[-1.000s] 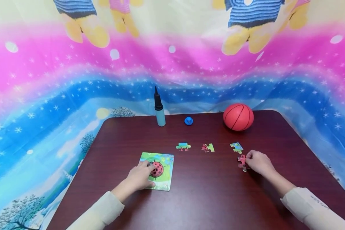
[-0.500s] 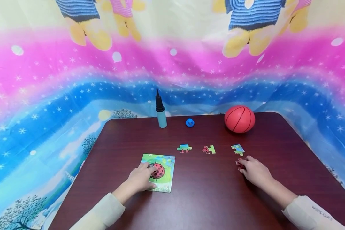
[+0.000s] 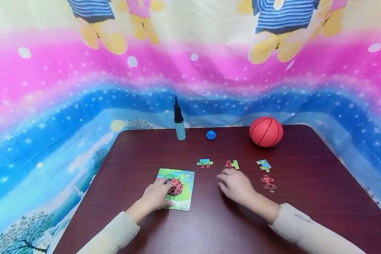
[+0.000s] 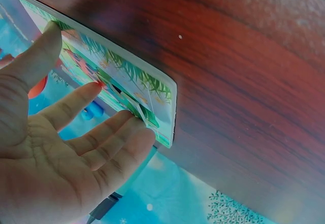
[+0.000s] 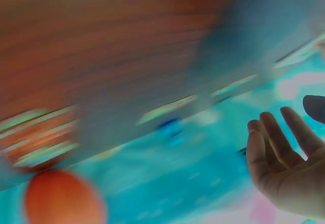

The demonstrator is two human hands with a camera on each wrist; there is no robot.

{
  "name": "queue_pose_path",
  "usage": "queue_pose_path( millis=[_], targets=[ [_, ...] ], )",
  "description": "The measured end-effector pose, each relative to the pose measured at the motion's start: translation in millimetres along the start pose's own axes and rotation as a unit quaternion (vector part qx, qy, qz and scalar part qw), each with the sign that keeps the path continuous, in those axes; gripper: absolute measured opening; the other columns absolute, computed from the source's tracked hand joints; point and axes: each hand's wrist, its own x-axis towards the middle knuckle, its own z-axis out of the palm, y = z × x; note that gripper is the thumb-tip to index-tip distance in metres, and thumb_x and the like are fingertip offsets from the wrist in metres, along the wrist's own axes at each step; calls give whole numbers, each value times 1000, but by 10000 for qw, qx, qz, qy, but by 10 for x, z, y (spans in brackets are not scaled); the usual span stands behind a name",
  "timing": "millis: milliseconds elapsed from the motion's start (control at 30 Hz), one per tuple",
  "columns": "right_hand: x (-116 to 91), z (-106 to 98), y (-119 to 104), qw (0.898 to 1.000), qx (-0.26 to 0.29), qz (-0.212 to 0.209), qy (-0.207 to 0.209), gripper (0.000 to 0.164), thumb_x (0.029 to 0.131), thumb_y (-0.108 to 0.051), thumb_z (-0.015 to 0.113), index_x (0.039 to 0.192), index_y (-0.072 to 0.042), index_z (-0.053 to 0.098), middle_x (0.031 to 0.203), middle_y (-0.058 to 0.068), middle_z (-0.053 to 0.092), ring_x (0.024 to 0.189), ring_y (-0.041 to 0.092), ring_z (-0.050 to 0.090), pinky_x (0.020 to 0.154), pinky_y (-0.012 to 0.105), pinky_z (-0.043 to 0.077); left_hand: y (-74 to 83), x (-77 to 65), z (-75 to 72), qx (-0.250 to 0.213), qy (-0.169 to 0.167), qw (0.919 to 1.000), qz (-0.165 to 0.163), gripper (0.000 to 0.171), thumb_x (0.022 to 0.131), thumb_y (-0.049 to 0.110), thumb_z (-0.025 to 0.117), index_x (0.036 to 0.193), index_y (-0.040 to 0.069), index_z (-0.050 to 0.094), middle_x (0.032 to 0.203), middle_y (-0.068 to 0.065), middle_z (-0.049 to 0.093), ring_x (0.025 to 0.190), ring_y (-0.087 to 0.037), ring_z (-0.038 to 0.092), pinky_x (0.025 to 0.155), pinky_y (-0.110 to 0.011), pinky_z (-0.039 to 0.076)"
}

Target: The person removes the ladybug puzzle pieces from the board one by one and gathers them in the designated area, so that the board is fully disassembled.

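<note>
A square ladybug puzzle board (image 3: 184,192) lies on the table, left of the middle. My left hand (image 3: 155,194) rests on its left part, fingers spread and fairly straight over the picture in the left wrist view. My right hand (image 3: 237,184) is over the table with loosely bent fingers and nothing in them; its fingertips overlap the lower edge of a red and green puzzle piece (image 3: 235,164) in the head view. A red puzzle piece (image 3: 268,182) lies to its right, just below a blue and green piece (image 3: 264,164). Another piece (image 3: 205,163) lies above the board's right corner.
Along the back of the dark red table (image 3: 139,151) stand a light blue hand pump (image 3: 180,128) with a black nozzle, a small blue toy (image 3: 211,135) and a red ball (image 3: 266,132) with black lines. A printed cloth (image 3: 190,74) hangs behind.
My right hand has let go of the red puzzle piece, which now lies at the right, and has moved left across the table. My left hand stays on the puzzle board.
</note>
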Motion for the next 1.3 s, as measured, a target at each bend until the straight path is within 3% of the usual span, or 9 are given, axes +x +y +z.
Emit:
queue_pose_path(
  millis=[133,267,400,567,767,933,1167,1300],
  targets=[
    [321,228,-420,9967,461,-345,-569,15,81,-21,70,95,-16,76,90,-2,67,85,18,61,75,35,51,0,28,26,-28,28,10000,44,64,70,40,81,124,13,60,125,-16,52,115,-31,50,83,-50,47],
    [569,444,-708,9889,745,-378,-1229,10,83,-21,67,86,-16,75,78,-5,61,75,12,57,60,29,48,7,48,55,-78,52,9999,84,70,70,42,81,126,8,58,124,-15,53,114,-30,51,83,-49,47],
    [717,621,-873,9829,688,-173,-1698,12,84,-28,67,77,-19,69,68,-6,46,60,9,42,46,24,36,2,52,82,-203,99,9997,98,76,69,42,81,128,3,52,124,-15,53,117,-31,49,85,-50,47],
    [808,727,-987,9771,556,122,-2050,25,82,-43,69,92,-20,70,76,-4,42,62,11,39,47,27,36,-12,52,84,-423,178,9989,103,76,69,39,82,126,2,47,122,-14,53,118,-31,48,85,-48,47],
    [875,764,-1063,9763,702,188,-2039,45,78,-50,70,112,-20,69,81,-3,46,72,12,43,56,28,41,-35,65,57,-502,190,9986,32,77,69,38,83,127,2,46,125,-15,51,119,-31,47,87,-49,46],
    [885,793,-1110,9778,843,288,-1898,46,76,-50,72,108,-17,69,81,-4,48,73,12,44,60,27,42,-60,55,53,-508,216,9985,67,80,68,37,84,127,0,45,125,-16,51,119,-33,47,87,-49,46],
    [941,860,-1161,9776,1359,690,-1450,21,79,-39,72,77,-19,65,74,-7,47,68,10,45,54,24,39,-99,29,58,-606,257,9978,61,77,68,36,84,125,2,45,125,-14,51,120,-32,47,88,-47,46],
    [994,901,-1168,9683,1735,1046,-1461,20,80,-27,71,66,-20,59,69,-8,49,63,8,44,50,22,37,-107,10,58,-682,248,9973,106,76,69,34,83,126,2,45,125,-14,50,121,-32,45,90,-47,46]
  ],
)
